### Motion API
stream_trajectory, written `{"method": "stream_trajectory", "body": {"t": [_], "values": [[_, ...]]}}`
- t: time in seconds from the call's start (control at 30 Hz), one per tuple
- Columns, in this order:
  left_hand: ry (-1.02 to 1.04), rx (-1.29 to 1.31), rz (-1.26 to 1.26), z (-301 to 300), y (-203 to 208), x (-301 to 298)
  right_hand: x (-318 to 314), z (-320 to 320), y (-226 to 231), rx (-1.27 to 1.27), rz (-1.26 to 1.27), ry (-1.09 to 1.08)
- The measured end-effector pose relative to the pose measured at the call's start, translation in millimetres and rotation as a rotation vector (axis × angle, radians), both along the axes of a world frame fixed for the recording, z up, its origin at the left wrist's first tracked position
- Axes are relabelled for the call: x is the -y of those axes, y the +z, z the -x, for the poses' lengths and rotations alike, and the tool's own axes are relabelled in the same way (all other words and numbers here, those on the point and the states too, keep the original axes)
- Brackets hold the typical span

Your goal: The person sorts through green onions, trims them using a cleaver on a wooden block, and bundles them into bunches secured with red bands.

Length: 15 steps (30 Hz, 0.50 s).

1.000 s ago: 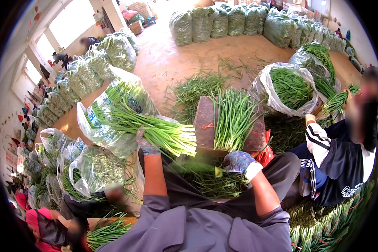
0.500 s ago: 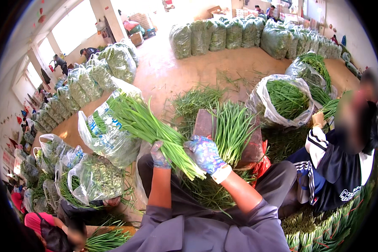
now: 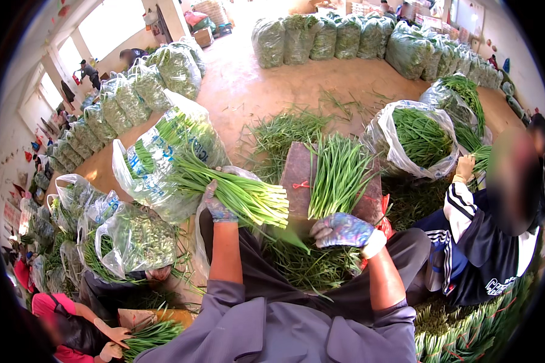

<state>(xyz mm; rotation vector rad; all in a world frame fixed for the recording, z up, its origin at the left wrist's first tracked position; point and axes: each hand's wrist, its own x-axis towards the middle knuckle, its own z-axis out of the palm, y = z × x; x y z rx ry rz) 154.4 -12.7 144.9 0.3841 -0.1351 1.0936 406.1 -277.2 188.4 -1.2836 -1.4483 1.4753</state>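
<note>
My left hand (image 3: 217, 206), in a patterned glove, grips a thick bundle of green chives (image 3: 248, 196) by its middle, cut ends pointing right. My right hand (image 3: 345, 230), gloved too, is curled just right of those ends, and a blurred loose green stalk (image 3: 290, 238) runs from its fingers toward the bundle. Beyond both hands lies a brown board (image 3: 297, 175) with a loose pile of chives (image 3: 339, 175) and red ties on it. More trimmings lie in my lap.
An open plastic bag of chives (image 3: 157, 157) stands at left, another bag (image 3: 418, 136) at right. A person in a dark striped jacket (image 3: 478, 242) sits right, another in red (image 3: 54, 308) lower left. Filled bags (image 3: 345, 36) line the back.
My right hand went left onto the bundle's cut ends, then drew back right with a stalk. The bundle swung from tilted to nearly level in my left hand.
</note>
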Motion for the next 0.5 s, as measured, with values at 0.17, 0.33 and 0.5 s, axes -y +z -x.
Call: {"method": "stream_trajectory", "body": {"t": [0.17,0.33,0.5], "values": [[0.001,-0.060,-0.017,3,-1,-4,-28,57,14,0.254,-0.543,-0.446],[-0.077,0.051,-0.100,-3,1,3,-52,93,29,0.815,-0.518,-0.590],[0.044,-0.132,-0.044,-18,7,19,-60,82,10,0.848,-0.582,-0.689]]}}
